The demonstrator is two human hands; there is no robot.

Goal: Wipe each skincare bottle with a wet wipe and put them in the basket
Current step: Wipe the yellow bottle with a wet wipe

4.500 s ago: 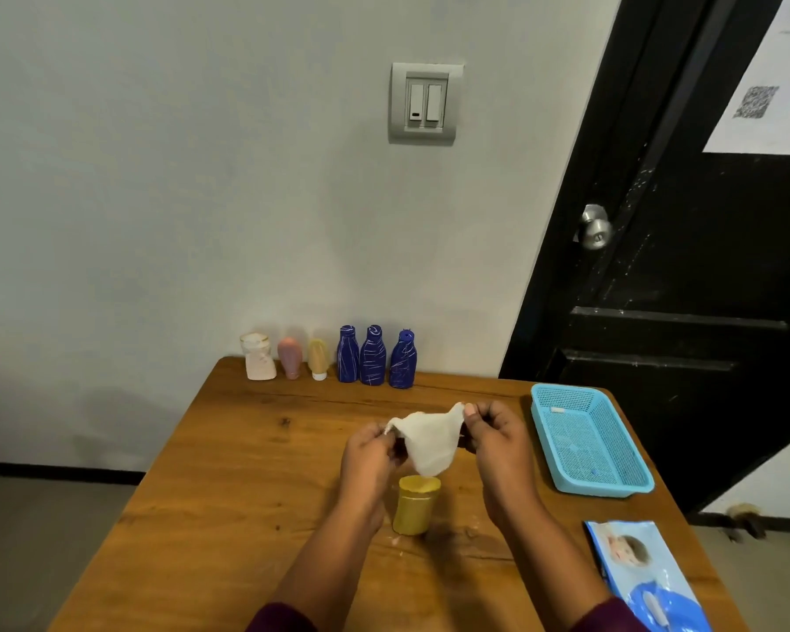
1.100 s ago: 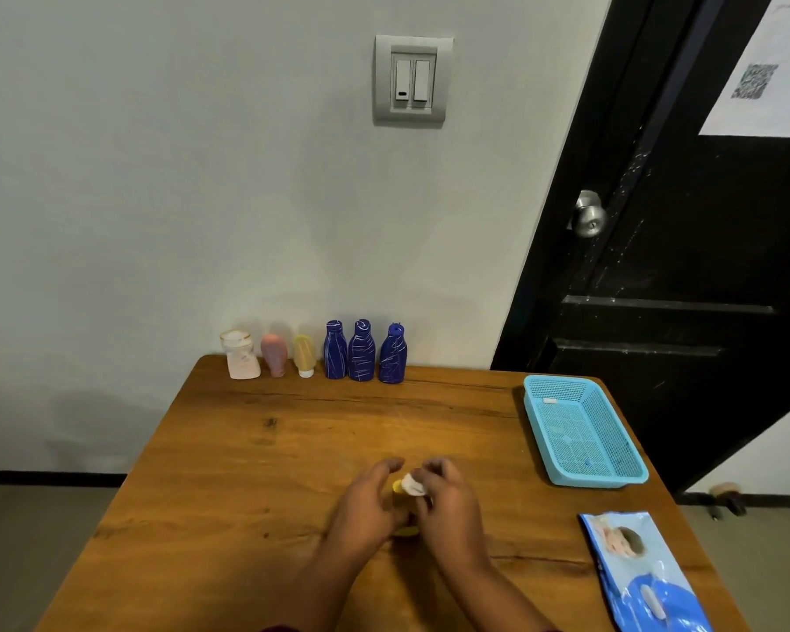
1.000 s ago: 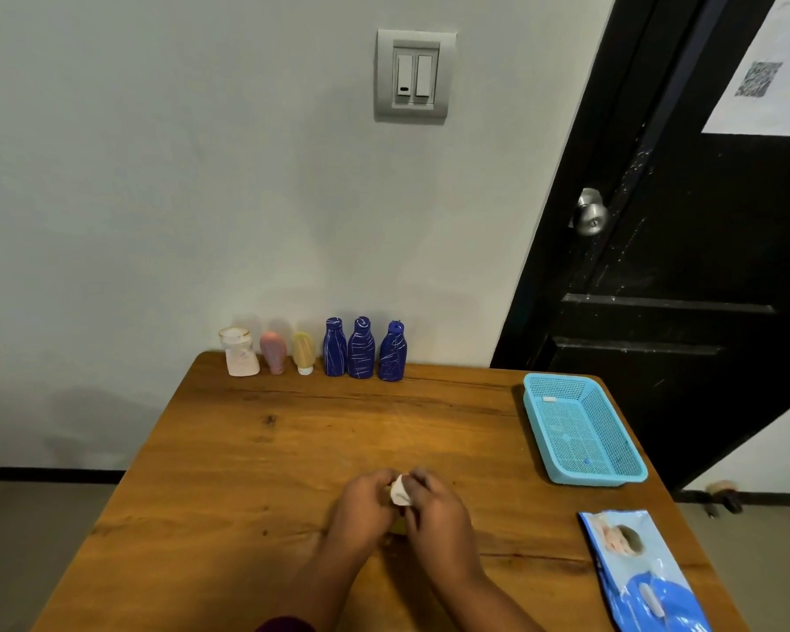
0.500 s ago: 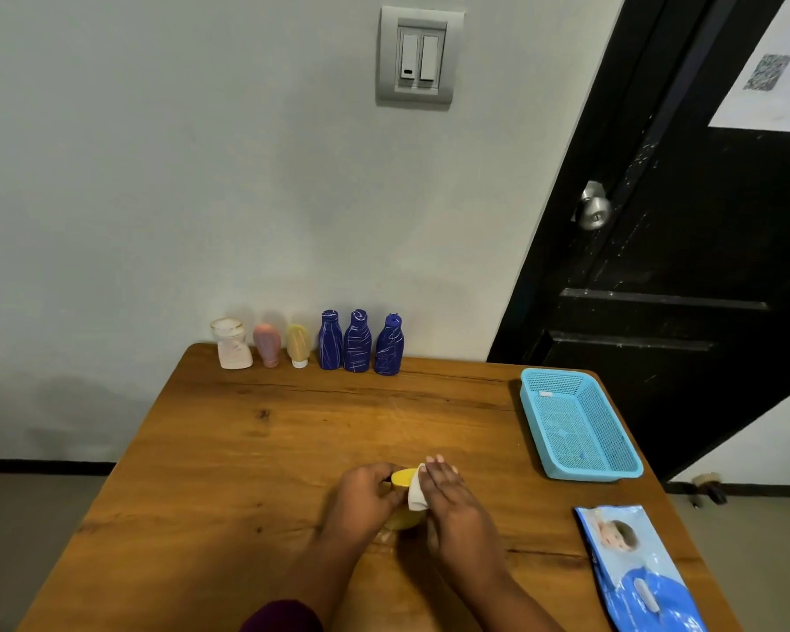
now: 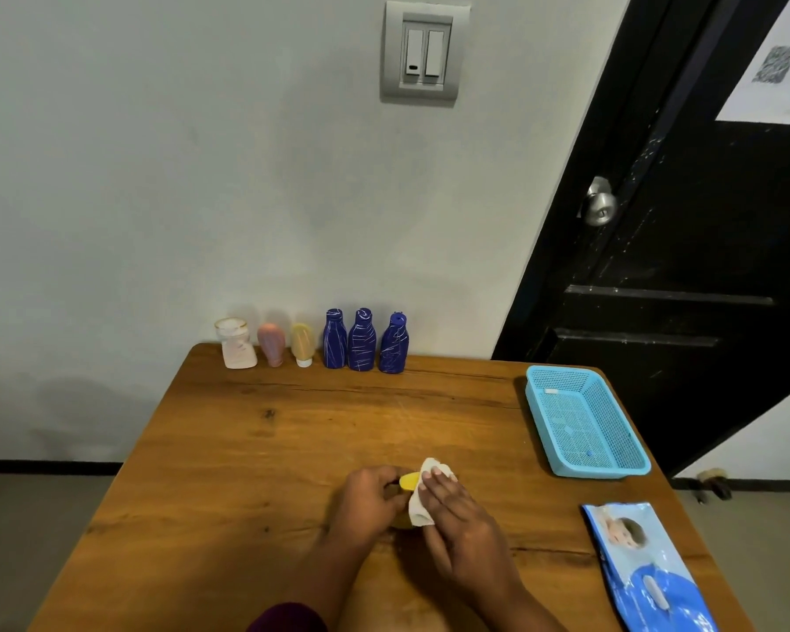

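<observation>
So the person's got the yellow jar [image 5: 408, 481] at the near middle of the table [image 5: 270, 449], and both hands are on it. Left hand [image 5: 369, 500] is curled round the jar's left side, gripping it; most of the jar is hidden, you only see a bit of the yellow top poking out between the hands. Right hand [image 5: 459, 517] has its fingers laid fairly straight over the wet wipe [image 5: 417, 506], pressing it against the jar's right side. Thumb's hidden, so can't say if it's pinching the wipe too.

Basket [image 5: 535, 405] is the light blue mesh one over on the right edge, well apart from the hands. Nearer than that, at the near right corner, lies the blue wipes pack [image 5: 648, 574].

Along the far edge by the wall there's a row standing upright, left to right: white bottle [image 5: 236, 345], pink tube [image 5: 271, 345], yellow tube [image 5: 302, 344], then three blue bottles [image 5: 361, 340] close together.

Behind it all: a light switch [image 5: 423, 52] on the wall, and a black door [image 5: 703, 266] with a silver knob [image 5: 599, 207] on the right.
</observation>
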